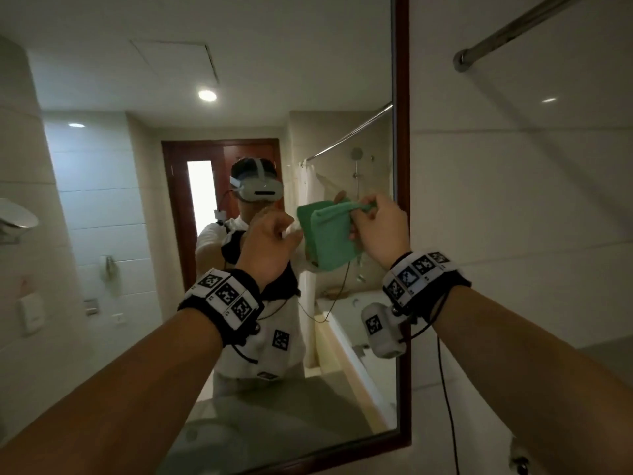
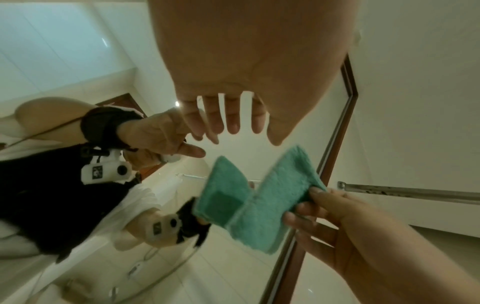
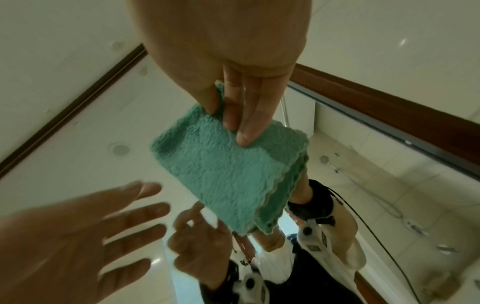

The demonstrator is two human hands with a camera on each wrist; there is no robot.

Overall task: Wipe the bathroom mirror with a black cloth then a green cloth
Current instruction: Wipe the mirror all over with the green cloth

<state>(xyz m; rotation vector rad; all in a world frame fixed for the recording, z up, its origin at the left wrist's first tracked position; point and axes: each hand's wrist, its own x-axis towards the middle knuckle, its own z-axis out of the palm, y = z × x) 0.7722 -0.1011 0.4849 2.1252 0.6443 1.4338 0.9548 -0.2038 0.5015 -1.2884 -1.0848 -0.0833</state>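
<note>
The bathroom mirror (image 1: 137, 186) has a dark wooden frame (image 1: 401, 132) and fills the left of the head view. My right hand (image 1: 364, 216) pinches a folded green cloth (image 1: 334, 241) by its top corner, just in front of the glass near the right edge of the frame. In the right wrist view, thumb and fingers (image 3: 241, 123) clamp the green cloth (image 3: 221, 170). My left hand (image 1: 274, 234) hovers just left of the cloth, holding nothing, its fingers (image 2: 231, 121) spread. From the left wrist, the green cloth (image 2: 270, 205) hangs from the right hand (image 2: 324, 216). No black cloth is in view.
A metal shower rail (image 1: 513, 25) runs along the tiled wall (image 1: 513, 200) to the right of the mirror. A black cable (image 1: 447, 406) hangs from my right wrist. The glass reflects the person, a door and the bathtub.
</note>
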